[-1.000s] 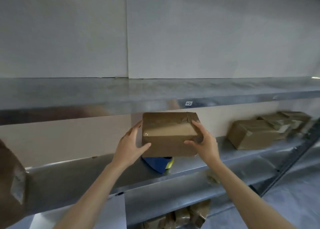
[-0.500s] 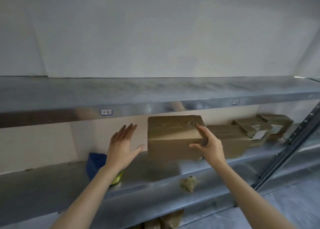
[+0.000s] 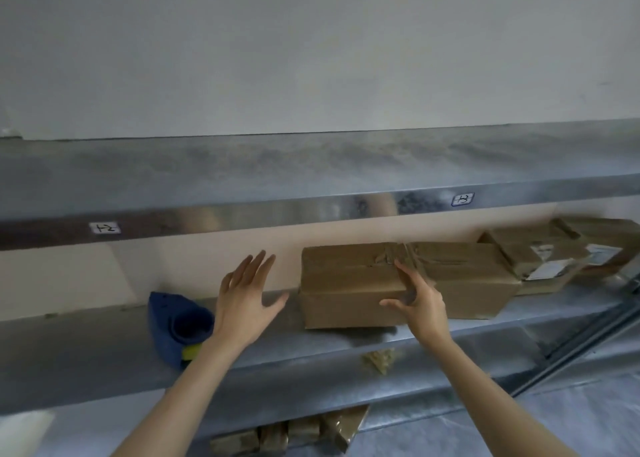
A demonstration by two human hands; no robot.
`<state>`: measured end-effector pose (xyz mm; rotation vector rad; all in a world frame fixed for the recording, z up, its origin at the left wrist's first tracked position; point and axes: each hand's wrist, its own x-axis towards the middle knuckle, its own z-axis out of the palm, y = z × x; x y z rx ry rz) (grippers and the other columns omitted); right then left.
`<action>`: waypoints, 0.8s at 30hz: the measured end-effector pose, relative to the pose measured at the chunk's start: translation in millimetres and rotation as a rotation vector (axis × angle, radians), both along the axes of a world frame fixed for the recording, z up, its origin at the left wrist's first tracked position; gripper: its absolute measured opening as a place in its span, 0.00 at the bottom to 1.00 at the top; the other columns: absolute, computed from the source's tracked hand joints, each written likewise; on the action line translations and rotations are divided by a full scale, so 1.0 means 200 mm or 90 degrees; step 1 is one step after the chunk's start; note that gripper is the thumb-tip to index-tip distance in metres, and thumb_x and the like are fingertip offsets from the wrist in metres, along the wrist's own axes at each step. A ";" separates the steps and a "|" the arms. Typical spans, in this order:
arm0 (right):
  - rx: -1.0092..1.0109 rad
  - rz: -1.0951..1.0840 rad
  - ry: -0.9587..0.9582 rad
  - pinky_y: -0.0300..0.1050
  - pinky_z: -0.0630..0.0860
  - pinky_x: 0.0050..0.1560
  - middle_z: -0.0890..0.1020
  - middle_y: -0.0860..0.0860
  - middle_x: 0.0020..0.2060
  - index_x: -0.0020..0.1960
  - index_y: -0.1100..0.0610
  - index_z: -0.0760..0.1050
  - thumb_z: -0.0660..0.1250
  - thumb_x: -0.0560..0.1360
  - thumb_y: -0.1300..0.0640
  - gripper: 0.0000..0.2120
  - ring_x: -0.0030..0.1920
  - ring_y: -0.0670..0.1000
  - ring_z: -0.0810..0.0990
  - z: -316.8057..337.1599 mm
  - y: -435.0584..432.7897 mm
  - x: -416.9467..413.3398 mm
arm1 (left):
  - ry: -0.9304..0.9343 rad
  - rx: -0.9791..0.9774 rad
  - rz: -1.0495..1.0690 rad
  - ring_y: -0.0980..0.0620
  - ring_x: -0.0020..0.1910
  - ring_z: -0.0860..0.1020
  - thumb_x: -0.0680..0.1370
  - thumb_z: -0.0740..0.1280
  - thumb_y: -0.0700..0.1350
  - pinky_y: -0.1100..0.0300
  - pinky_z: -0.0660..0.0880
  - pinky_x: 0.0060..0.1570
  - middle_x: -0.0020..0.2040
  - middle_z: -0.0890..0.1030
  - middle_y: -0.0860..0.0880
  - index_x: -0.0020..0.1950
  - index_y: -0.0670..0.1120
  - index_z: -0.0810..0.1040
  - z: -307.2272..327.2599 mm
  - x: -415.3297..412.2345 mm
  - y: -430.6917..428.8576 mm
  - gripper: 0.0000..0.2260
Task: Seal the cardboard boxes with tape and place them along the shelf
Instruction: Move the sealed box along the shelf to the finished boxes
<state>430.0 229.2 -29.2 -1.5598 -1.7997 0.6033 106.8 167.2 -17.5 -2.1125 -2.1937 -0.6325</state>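
Item: taped cardboard box [image 3: 349, 285], brown, laid flat on the middle shelf [image 3: 86, 352] of a metal rack, near its front edge, with crumpled tape seen across the top at its right end. A second cardboard box [image 3: 467, 283] is set against its right side, touching or very nearly so; further boxes with white labels [image 3: 540, 259] are stacked toward the right end of the shelf. Right hand [image 3: 420, 304]: placed at the front right corner of the box, fingers nearly straight, forefinger laid up to the top edge, thumb stretched across the front face; nothing is clasped. Left hand [image 3: 246, 304]: held wide open, fingers spread, just left of the box and apart from it, nothing held. A blue tape dispenser [image 3: 173, 325] is lying on the same shelf left of that hand. The upper shelf [image 3: 311, 166] is marked with handwritten labels [image 3: 105, 228].
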 end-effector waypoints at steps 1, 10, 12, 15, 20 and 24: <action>-0.005 -0.005 -0.007 0.43 0.77 0.49 0.74 0.48 0.69 0.70 0.42 0.69 0.81 0.63 0.50 0.39 0.45 0.39 0.79 -0.01 0.00 0.01 | 0.005 -0.003 0.001 0.47 0.78 0.60 0.77 0.66 0.62 0.47 0.61 0.72 0.79 0.61 0.50 0.79 0.49 0.63 0.00 0.00 0.01 0.34; 0.031 -0.012 -0.148 0.55 0.82 0.44 0.64 0.51 0.73 0.72 0.46 0.68 0.77 0.65 0.43 0.38 0.66 0.55 0.73 -0.06 0.04 0.04 | 0.027 -0.019 0.017 0.48 0.79 0.57 0.77 0.65 0.63 0.48 0.58 0.74 0.80 0.58 0.51 0.80 0.51 0.60 -0.01 0.04 0.09 0.35; 0.049 -0.016 -0.179 0.54 0.82 0.39 0.65 0.51 0.72 0.71 0.49 0.70 0.78 0.66 0.43 0.37 0.65 0.56 0.73 -0.07 0.05 0.06 | 0.027 -0.019 0.021 0.48 0.79 0.57 0.77 0.64 0.64 0.48 0.58 0.74 0.80 0.58 0.51 0.79 0.51 0.60 -0.01 0.05 0.09 0.35; 0.062 -0.009 -0.195 0.52 0.81 0.38 0.67 0.53 0.70 0.70 0.52 0.71 0.79 0.66 0.47 0.35 0.64 0.57 0.72 -0.09 0.06 0.08 | 0.029 -0.021 0.031 0.48 0.79 0.57 0.77 0.63 0.64 0.48 0.58 0.74 0.80 0.58 0.51 0.79 0.52 0.60 -0.02 0.05 0.07 0.34; 0.108 -0.015 -0.203 0.52 0.80 0.46 0.72 0.53 0.66 0.69 0.51 0.73 0.79 0.67 0.49 0.32 0.62 0.58 0.72 -0.05 0.04 0.07 | 0.039 -0.015 0.040 0.47 0.78 0.59 0.77 0.64 0.63 0.47 0.61 0.72 0.79 0.61 0.49 0.78 0.50 0.63 -0.01 0.06 -0.01 0.33; 0.128 -0.004 -0.222 0.54 0.76 0.57 0.72 0.52 0.69 0.70 0.51 0.72 0.72 0.73 0.42 0.29 0.67 0.57 0.69 0.04 0.05 0.01 | 0.055 -0.009 0.055 0.45 0.76 0.63 0.77 0.65 0.63 0.45 0.66 0.69 0.78 0.64 0.48 0.77 0.50 0.66 0.02 0.02 -0.08 0.32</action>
